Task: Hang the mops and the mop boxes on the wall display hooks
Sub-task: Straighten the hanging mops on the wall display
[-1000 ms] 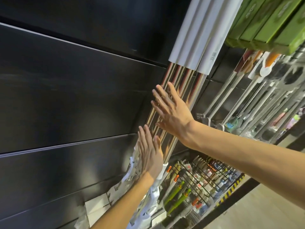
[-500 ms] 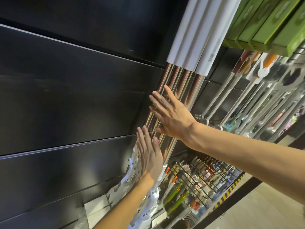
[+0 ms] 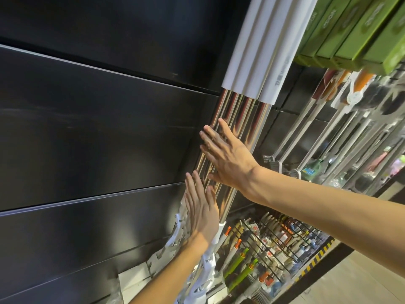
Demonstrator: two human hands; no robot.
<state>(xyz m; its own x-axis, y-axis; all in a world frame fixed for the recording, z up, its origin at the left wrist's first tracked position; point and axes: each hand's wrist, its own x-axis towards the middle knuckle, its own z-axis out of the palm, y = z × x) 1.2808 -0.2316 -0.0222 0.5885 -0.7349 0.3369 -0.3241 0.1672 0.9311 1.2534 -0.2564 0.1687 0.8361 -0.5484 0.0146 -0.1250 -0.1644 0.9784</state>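
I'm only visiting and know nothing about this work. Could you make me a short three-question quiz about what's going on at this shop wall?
1. True or false: the right hand grips one mop pole tightly.
2. Which lies lower on the shiny mop poles? A) the left hand B) the right hand
3. Fill in: the upper parts of the poles wear ____ sleeves.

Key
1. False: its fingers lie straight, flat on the poles.
2. A
3. White. The green boxes sit to the right of them.
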